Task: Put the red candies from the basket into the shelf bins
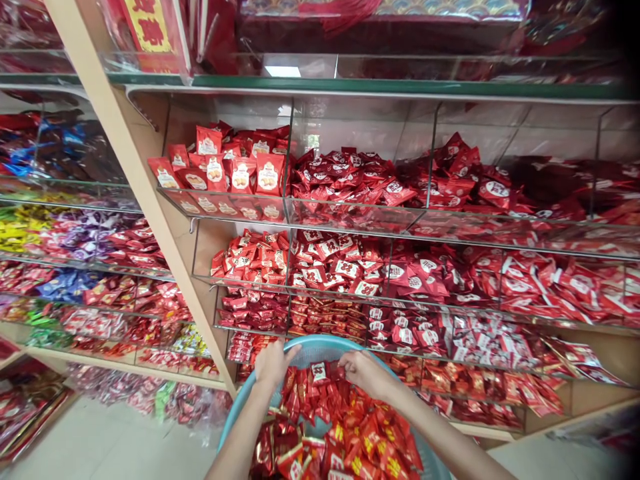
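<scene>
A light blue plastic basket [231, 419] stands below me in front of the shelves, holding many small wrapped packets. My left hand [270, 367] is at its far left rim, thumb stretched to the right and the other fingers curled over the edge, partly hidden. My right hand [361, 373] is inside the far rim, its fingers curled together against a dark red candy packet [340, 371]. Between the hands lies a red packet with a white label [319, 371]. Nearer me are red packets with yellow print [373, 437] and dark red shiny packets [273, 443].
Tiered shelves with clear dividers hold red packets [340, 263] ahead. A wooden upright [135, 187] separates them from the left shelves with yellow, purple and blue sweets [80, 233]. A glass shelf edge [350, 87] crosses above. Pale floor [135, 447] shows at lower left.
</scene>
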The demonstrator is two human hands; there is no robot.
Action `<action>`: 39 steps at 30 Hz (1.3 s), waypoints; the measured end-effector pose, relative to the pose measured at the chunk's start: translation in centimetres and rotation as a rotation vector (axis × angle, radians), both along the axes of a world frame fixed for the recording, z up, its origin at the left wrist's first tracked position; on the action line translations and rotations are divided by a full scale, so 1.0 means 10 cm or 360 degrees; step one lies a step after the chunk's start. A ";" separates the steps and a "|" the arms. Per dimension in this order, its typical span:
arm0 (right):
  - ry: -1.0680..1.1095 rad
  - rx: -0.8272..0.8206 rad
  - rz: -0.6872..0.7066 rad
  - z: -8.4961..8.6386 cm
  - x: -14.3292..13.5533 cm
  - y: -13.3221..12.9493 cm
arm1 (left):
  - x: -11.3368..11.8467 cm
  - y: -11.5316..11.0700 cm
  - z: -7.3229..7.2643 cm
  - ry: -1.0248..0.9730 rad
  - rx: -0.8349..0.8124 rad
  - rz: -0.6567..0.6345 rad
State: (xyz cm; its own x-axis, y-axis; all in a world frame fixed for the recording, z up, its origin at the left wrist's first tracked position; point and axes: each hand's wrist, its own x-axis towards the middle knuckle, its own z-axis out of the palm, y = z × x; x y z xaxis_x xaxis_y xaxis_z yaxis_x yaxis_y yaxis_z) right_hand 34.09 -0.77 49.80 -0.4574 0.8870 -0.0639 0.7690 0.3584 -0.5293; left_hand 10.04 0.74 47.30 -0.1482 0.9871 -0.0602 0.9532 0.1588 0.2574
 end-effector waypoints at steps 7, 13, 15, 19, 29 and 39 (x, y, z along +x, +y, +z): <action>-0.0134 0.0223 0.0170 0.13 0.06 -0.09 | 0.00 0.00 0.01 -0.0007 -0.0023 0.0005; -0.0003 0.0375 0.0173 0.34 0.12 -0.04 | 0.00 0.00 0.00 0.0020 -0.0014 0.0003; 0.0104 0.0314 0.0161 0.34 0.15 0.02 | 0.00 0.00 0.01 0.0023 -0.0003 -0.0006; 0.0350 0.0070 0.0094 0.17 0.12 0.18 | 0.00 -0.01 0.02 0.0022 0.0013 -0.0032; 0.0167 -0.0069 -0.0050 -0.34 -0.23 0.38 | 0.01 -0.02 0.03 0.0040 0.0002 -0.0001; -0.0415 0.0238 -0.0289 -0.25 -0.36 0.09 | -0.01 0.00 -0.01 -0.0003 0.0012 0.0005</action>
